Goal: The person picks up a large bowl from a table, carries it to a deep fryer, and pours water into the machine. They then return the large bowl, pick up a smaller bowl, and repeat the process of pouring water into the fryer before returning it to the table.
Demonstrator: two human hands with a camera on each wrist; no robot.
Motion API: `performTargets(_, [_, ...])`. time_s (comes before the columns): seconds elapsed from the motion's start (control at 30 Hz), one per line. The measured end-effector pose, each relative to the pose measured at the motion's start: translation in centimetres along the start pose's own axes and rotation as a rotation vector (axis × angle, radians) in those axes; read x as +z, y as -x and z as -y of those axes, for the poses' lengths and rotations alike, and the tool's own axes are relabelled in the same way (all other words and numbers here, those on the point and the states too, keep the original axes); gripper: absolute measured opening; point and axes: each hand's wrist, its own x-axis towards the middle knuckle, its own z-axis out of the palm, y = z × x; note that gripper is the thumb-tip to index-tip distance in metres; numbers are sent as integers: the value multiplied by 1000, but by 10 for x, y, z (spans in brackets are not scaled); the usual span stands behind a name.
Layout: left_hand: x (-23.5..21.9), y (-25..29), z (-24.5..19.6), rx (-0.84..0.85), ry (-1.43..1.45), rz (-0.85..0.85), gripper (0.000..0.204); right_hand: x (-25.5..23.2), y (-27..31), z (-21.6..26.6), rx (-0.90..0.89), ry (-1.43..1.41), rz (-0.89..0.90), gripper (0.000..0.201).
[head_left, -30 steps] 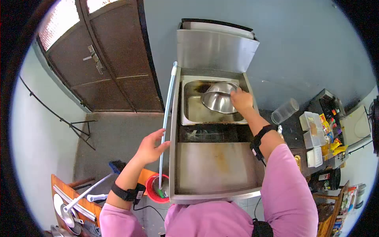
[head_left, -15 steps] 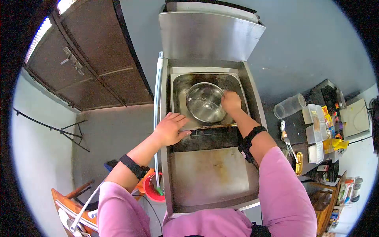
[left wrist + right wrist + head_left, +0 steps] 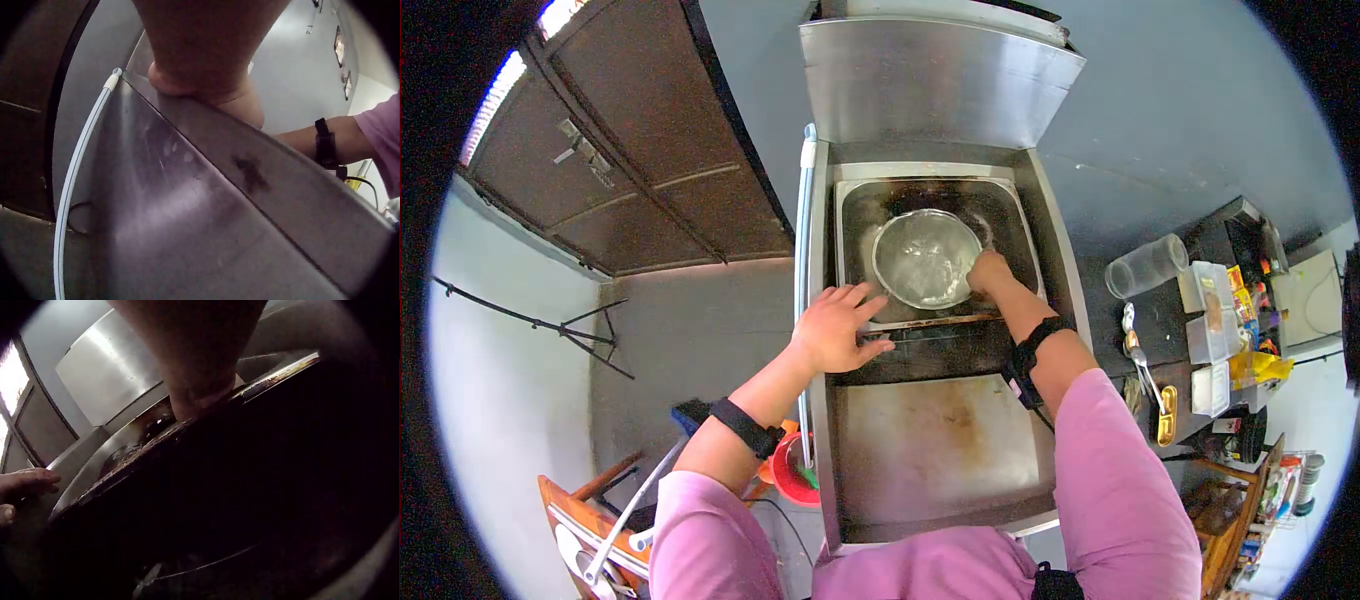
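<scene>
From afar I saw a pink top (image 3: pixel 910 560) with elbow-length sleeves (image 3: pixel 1130 480), two black wristbands (image 3: pixel 745 428), a thin dark cable (image 3: pixel 1045 420) off the right one, and a black strap (image 3: pixel 1057 583).

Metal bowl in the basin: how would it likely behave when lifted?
The metal bowl should stay stiff, its rim looking evenly round. Its smooth, shiny surface may be slippery. Glints inside suggest water, so it may feel heavy and slosh.

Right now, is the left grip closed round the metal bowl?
No, the left hand spreads its fingers over the left edge of the steel unit, while the right hand is at the rim of the metal bowl.
</scene>
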Motion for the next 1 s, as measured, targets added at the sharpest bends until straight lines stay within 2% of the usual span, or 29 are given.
performTargets(0.03, [1, 0, 0, 2, -14, 2, 56, 0, 6, 3, 33, -31, -48, 61])
performTargets(0.13, [0, -2, 2, 5, -34, 21, 58, -7, 13, 17, -177, 259, -153, 78])
performTargets(0.23, [0, -5, 4, -7, -29, 44, 59, -23, 25, 24, -122, 261, -65, 79])
performTargets(0.33, [1, -5, 3, -5, -41, 49, 59, 0, -5, 10, 0, 74, -52, 66])
performTargets(0.37, [1, -5, 2, -1, -48, 48, 59, -2, -6, 7, -68, 170, 43, 60])
performTargets(0.43, [1, -5, 1, -10, -20, 54, 60, -37, 26, 16, -203, 363, 233, 49])
performTargets(0.53, [0, -4, 2, -15, -12, 59, 60, -55, 44, 26, -232, 309, 444, 38])
performTargets(0.63, [-3, -2, 3, -18, -38, 63, 61, -36, 22, 15, -519, 647, 344, 32])
performTargets(0.73, [-4, -1, 4, -24, -52, 99, 62, -20, 28, 6, -817, 811, -319, 26])
performTargets(0.83, [-3, -2, 1, -10, -68, 79, 61, -23, 30, 26, -670, 453, 219, 24])
performTargets(0.87, [-3, -2, 0, -1, -73, 62, 60, -28, 33, 25, -693, 261, 279, 26])
performTargets(0.97, [-4, -3, 1, -7, -36, 94, 64, -23, 21, 9, -915, 129, 169, 27])
performTargets(1.0, [-4, -4, 3, -12, -41, 94, 65, -27, 21, 14, -820, 335, 227, 26])
